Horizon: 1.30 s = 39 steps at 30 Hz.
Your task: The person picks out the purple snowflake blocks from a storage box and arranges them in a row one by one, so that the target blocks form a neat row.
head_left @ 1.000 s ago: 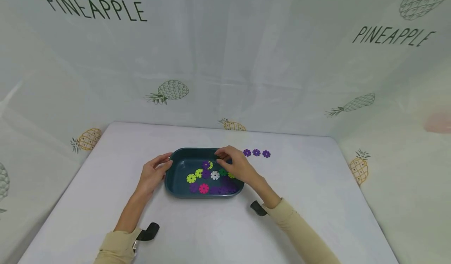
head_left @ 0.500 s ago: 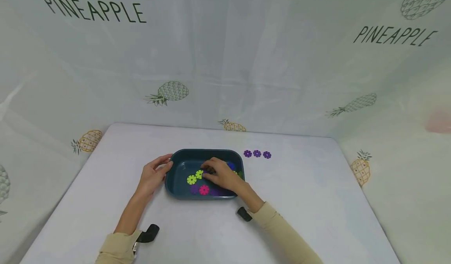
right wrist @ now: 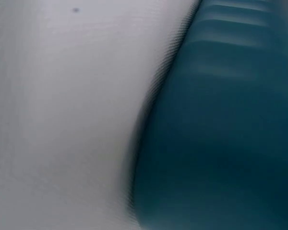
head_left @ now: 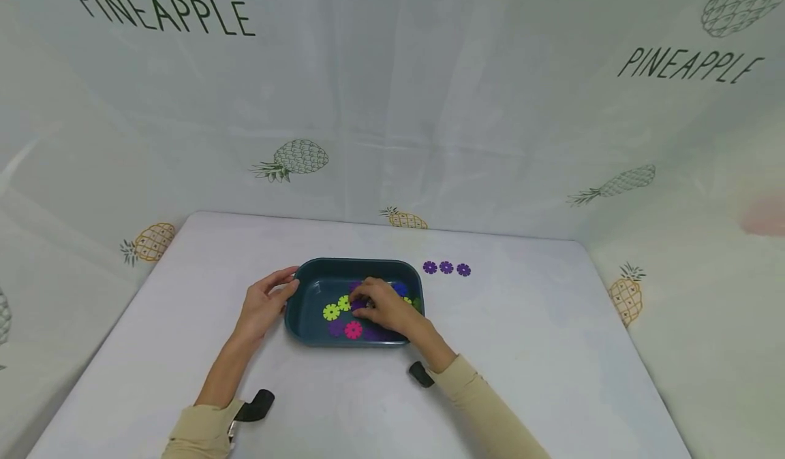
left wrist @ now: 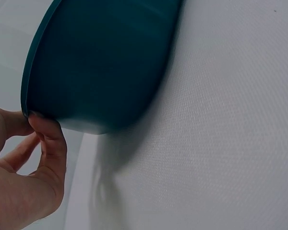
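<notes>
A dark teal tray (head_left: 313, 329) on the white table holds several snowflake discs, flat notched plastic rounds. My left hand (head_left: 264, 302) pinches the tray's left rim between thumb and fingers, as the left wrist view confirms with the tray wall (left wrist: 101, 67). Inside the tray is my right hand (head_left: 386, 306), its bent fingers and thumb spread around a purple disc (head_left: 358, 304); whether they grip it I cannot tell. Yellow discs (head_left: 331, 312) and a pink disc (head_left: 353, 329) lie left of this hand, which hides others. Only the tray's outer side (right wrist: 216, 124) shows in the right wrist view.
Three purple discs (head_left: 446, 267) lie in a row on the table (head_left: 521, 323), right of the tray's far corner. Behind the table hangs a pale curtain (head_left: 429, 105) printed with pineapples. A black camera mount (head_left: 256, 405) juts from the left wrist.
My right hand has come left and down from over the tray's far right rim into the discs, uncovering a blue disc. It has barely shifted in the last half second. The left hand stays put.
</notes>
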Motion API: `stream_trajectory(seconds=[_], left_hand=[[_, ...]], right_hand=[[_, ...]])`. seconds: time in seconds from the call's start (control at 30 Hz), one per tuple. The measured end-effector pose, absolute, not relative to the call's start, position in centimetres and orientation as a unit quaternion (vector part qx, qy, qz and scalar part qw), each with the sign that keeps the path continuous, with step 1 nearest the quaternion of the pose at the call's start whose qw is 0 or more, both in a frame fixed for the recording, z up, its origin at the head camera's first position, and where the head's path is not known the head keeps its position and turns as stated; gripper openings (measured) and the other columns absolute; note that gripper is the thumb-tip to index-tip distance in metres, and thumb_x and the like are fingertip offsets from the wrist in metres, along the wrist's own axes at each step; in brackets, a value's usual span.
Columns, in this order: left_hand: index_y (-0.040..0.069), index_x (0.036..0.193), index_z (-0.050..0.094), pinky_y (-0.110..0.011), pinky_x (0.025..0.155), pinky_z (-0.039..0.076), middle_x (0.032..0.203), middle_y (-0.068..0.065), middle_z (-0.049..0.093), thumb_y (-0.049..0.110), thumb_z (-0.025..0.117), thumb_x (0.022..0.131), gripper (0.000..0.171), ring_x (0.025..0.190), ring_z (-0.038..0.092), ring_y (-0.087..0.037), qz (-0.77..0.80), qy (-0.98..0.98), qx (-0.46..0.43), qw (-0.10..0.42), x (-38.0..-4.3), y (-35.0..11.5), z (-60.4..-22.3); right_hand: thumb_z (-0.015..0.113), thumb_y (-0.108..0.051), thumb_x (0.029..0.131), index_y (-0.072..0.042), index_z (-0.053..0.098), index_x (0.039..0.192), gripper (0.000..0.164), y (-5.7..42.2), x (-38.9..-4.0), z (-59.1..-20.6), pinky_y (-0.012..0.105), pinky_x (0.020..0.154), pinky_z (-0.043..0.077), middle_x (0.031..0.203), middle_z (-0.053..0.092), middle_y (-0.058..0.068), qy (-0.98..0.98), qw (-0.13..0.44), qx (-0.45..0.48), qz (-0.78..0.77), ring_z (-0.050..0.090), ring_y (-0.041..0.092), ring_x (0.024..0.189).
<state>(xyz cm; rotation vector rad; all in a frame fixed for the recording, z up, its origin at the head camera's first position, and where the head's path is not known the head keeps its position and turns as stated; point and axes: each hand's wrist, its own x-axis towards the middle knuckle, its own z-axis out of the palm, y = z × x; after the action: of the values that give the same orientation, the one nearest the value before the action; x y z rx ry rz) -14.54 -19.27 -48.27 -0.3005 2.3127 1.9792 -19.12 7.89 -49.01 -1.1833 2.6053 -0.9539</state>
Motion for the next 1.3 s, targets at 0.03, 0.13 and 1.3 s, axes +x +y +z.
stream_trajectory(seconds=[0.03,0.13,1.3], left_hand=[[0.009,0.149,0.053,-0.021,0.067,0.049,0.141,-0.014,0.050,0.026,0.064,0.104,0.049,0.085,0.058,-0.005,0.646,0.756,-0.099,0.041,-14.5,-19.2,-48.2],[0.009,0.149,0.053,-0.021,0.067,0.049,0.141,-0.014,0.050,0.026,0.064,0.104,0.050,0.085,0.058,-0.005,0.645,0.757,-0.099,0.041,-14.6,-19.2,-48.3],[0.010,0.150,0.053,-0.022,0.069,0.049,0.139,-0.012,0.049,0.027,0.063,0.105,0.050,0.097,0.059,-0.010,0.639,0.761,-0.102,0.043,-14.5,-19.2,-48.4]], right_hand=[[0.077,-0.010,0.093,-0.001,0.074,0.112,0.020,7.9,-19.1,-49.0,0.030,0.082,0.049,0.105,0.067,0.010,0.862,0.059,-0.391,-0.317,0.058,0.023,0.091],[0.074,-0.009,0.095,0.000,0.073,0.113,0.020,7.9,-19.0,-49.0,0.029,0.082,0.051,0.105,0.069,0.010,0.859,0.040,-0.392,-0.328,0.062,0.021,0.091],[0.071,-0.001,0.096,-0.002,0.072,0.119,0.023,15.5,-21.8,-47.0,0.036,0.082,0.060,0.108,0.071,0.010,0.848,-0.157,-0.212,-0.459,0.070,0.024,0.097]])
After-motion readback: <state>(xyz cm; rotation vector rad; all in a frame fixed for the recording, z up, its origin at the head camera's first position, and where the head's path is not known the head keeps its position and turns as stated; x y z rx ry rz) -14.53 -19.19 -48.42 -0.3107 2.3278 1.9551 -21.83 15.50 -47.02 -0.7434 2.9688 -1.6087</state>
